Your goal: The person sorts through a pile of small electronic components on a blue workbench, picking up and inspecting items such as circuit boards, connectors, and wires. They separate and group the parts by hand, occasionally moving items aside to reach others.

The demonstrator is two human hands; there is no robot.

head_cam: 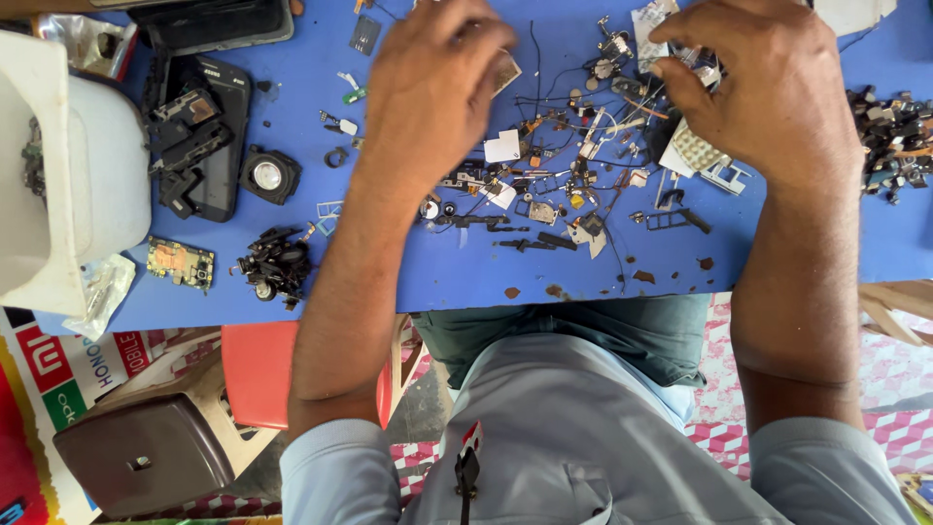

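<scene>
Both hands work over the blue flat-topped bench (466, 277), seen from above. Left hand (432, 83) is curled, back of hand up, fingers bent round a small pale flat square part (506, 70) that peeks out at the fingertips; grip looks like a pinch, but most of the part is hidden. Right hand (768, 83) is also curled, fingertips closed on a small clear-and-metal component (702, 70) just beside a white perforated mesh piece (698, 148). Landmark: the scattered pile of tiny black, white and metal phone parts and thin wires (564, 185) lies between the two hands, near the bench's front edge. Left of that pile, well apart: a black opened phone body with exposed insides (199, 136), a round black speaker-like part with a silver centre (269, 175) just beside it, a clump of small black camera-type modules (277, 264) and a small green-and-gold circuit board (180, 262) nearer the front edge. Far left of the pile, a white plastic container (73, 175). Right of the pile, at the bench's right edge, a second heap of dark grey and black parts (889, 141). Below the bench edge: grey-blue shirt (583, 437), red plastic stool (258, 374), brown square stool (146, 452).
</scene>
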